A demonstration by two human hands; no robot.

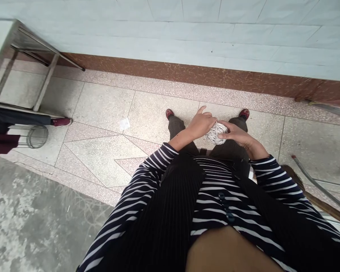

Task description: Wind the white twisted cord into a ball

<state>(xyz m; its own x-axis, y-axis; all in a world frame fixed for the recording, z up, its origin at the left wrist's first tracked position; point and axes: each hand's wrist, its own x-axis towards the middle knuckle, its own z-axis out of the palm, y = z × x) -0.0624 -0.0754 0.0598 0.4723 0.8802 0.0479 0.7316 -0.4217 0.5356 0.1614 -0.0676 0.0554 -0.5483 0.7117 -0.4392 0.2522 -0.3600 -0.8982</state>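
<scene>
A ball of white yarn [216,133] with dark flecks is held in front of my lap, between my two hands. My right hand [235,134] is wrapped around the ball's right side, with the thumb across its front. At the ball's upper left is my left hand [201,124], its fingers curled and pinched at the yarn while one finger sticks up and away. The exact strand between the left fingertips is too small to make out clearly.
A metal-framed table [45,81] stands at the left, near another person's leg and shoe [61,121] and a wire stool [37,136]. A white scrap [124,124] lies on the tiled floor. Metal tubing [314,181] is at the right. A tiled wall [187,41] runs ahead.
</scene>
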